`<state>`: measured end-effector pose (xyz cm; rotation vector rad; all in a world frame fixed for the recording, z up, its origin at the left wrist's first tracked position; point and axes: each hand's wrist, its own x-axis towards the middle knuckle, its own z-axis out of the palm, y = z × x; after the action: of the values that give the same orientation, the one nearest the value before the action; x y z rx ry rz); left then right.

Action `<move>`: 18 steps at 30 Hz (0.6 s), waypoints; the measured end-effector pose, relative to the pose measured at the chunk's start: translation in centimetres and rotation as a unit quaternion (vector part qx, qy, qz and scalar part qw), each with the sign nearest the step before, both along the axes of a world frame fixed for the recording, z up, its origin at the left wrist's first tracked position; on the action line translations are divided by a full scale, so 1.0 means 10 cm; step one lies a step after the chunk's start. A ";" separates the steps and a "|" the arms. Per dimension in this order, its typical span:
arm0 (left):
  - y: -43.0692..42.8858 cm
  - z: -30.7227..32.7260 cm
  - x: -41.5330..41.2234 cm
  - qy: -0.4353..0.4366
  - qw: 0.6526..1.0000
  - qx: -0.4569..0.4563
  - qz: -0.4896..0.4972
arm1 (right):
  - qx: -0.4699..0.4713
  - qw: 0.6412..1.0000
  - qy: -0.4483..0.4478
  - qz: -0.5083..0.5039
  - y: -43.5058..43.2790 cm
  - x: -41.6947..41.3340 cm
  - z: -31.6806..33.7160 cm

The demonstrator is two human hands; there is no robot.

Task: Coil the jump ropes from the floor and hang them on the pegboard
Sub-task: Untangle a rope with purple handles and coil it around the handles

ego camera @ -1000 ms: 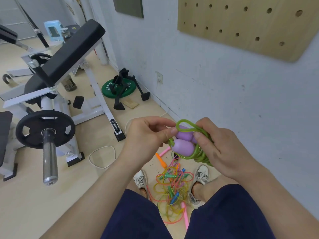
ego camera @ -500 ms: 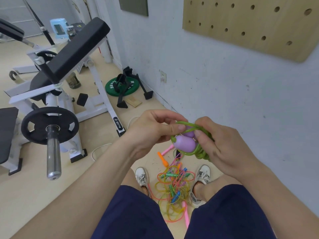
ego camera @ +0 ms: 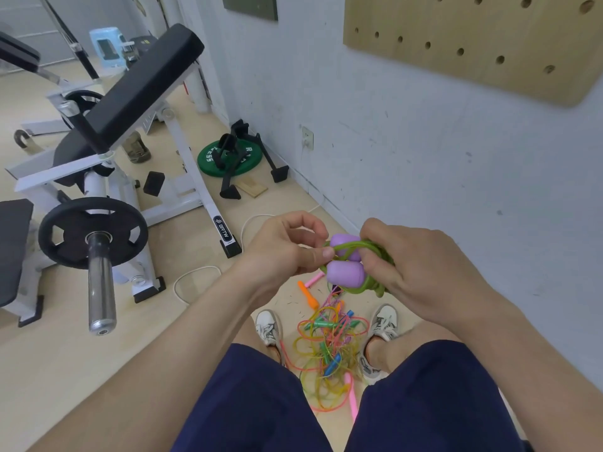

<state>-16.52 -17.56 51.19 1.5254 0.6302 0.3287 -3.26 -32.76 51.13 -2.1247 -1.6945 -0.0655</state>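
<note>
A green jump rope with two purple handles [ego camera: 345,272] is bundled into a small coil at waist height. My right hand [ego camera: 414,262] grips the coil and the handles from the right. My left hand [ego camera: 287,249] pinches a green strand between thumb and forefinger and holds it across the handles. Below, between my shoes, a tangle of several coloured jump ropes [ego camera: 329,350] lies on the floor, with an orange handle [ego camera: 306,293] and pink handles sticking out. The wooden pegboard [ego camera: 473,37] hangs on the wall at upper right; no pegs show in its holes.
A white weight bench with a black pad [ego camera: 140,89] and a plate-loaded bar [ego camera: 98,252] stands to the left. A green weight plate [ego camera: 231,158] with black stands lies by the wall. A white cable [ego camera: 192,278] loops over the floor near a wall socket [ego camera: 306,138].
My left hand has drawn the green strand over the purple handles, and both hands have shifted slightly. The view has tilted a little.
</note>
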 end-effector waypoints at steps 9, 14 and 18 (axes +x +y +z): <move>0.03 -0.03 0.06 0.038 0.979 -0.199 -0.027 | 0.016 1.000 -0.002 0.009 -0.01 -0.06 -0.04; 0.01 0.00 0.05 0.058 0.959 -0.277 -0.025 | 0.089 0.994 -0.069 0.001 -0.02 -0.09 -0.07; -0.04 -0.01 0.06 0.037 0.963 -0.267 0.005 | 0.113 0.989 -0.097 0.015 -0.01 -0.10 -0.09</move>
<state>-15.97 -17.97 51.09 1.0185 0.7171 0.0938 -4.26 -32.90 50.27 -1.9772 -1.7328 -0.4488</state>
